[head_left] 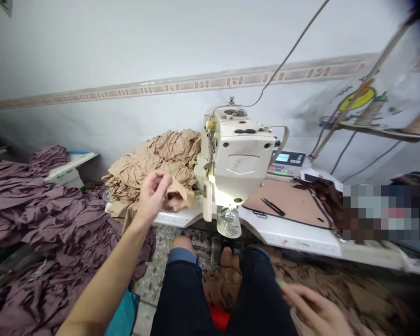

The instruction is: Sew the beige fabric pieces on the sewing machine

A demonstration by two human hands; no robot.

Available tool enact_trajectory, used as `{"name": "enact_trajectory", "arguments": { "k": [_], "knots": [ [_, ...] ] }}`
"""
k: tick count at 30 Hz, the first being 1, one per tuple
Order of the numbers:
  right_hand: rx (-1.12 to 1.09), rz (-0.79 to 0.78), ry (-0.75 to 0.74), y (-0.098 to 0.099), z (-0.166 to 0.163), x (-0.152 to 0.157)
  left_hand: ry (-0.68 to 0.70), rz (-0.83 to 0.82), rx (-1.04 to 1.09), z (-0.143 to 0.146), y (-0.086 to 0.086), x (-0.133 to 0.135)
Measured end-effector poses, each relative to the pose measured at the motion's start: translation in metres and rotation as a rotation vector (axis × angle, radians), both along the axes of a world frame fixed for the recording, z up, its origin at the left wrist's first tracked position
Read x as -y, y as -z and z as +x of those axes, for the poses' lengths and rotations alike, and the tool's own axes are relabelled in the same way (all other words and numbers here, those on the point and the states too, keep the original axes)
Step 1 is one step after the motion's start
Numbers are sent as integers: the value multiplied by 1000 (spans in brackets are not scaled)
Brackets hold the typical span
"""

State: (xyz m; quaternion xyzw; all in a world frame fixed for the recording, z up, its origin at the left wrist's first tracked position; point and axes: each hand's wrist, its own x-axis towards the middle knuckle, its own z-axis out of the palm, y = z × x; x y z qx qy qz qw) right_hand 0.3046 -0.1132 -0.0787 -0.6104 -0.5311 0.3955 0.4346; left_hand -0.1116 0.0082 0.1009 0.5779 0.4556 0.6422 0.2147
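Note:
My left hand [155, 192] is raised over the left part of the sewing table, its fingers pinched on a piece of beige fabric [178, 196]. The piece hangs to the right of the fingers, left of the sewing machine [241, 161]. A heap of beige fabric [154, 156] lies just behind this hand. Low at the right, my right hand [317, 308] is near my thigh, above brown fabric [353, 289]. Motion smears its fingers, so I cannot make out whether they hold anything.
Black thread snips [273, 206] lie on a pinkish mat [290, 200] right of the machine. A control panel [287, 158] stands behind. Mauve fabric [63, 224] is heaped at the left. A thread stand [364, 126] rises at the right.

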Motion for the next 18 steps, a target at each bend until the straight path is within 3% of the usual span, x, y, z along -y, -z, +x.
{"name": "enact_trajectory", "arguments": {
  "k": [3, 7, 12, 15, 18],
  "knots": [
    [-105, 90, -228, -12, -78, 3, 84, -197, 53, 27, 38, 44],
    [0, 378, -312, -29, -138, 3, 341, -559, 139, 57, 96, 71],
    [410, 703, -668, -35, -146, 6, 479, -757, 224, 77, 142, 78],
    [690, 738, -877, -30, -148, 6, 491, -874, 307, 85, 159, 75],
    [839, 753, -942, -22, -153, 2, 509, -974, 393, 93, 172, 72]
  ]
}}
